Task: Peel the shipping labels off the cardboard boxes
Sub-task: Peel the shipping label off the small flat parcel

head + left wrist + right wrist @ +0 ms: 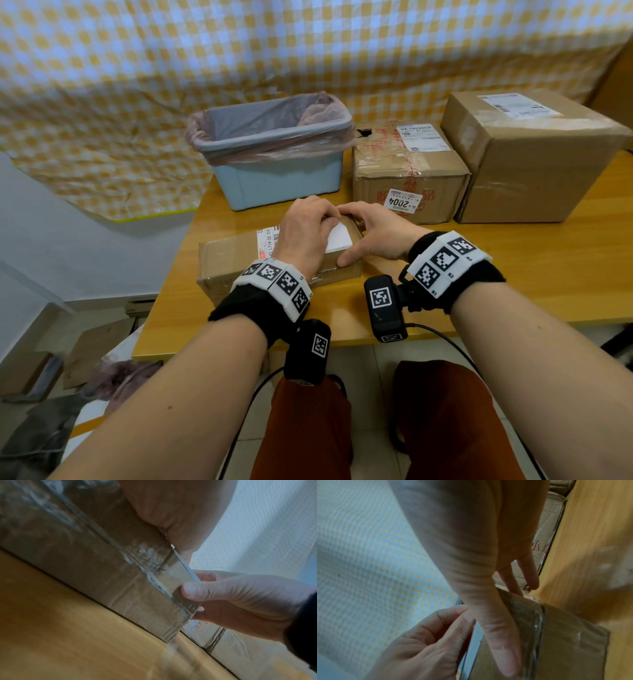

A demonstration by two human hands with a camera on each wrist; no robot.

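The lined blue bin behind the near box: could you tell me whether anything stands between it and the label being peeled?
Nothing visible does. The bin sits just beyond the near box, where both hands work the label; its mouth is open.
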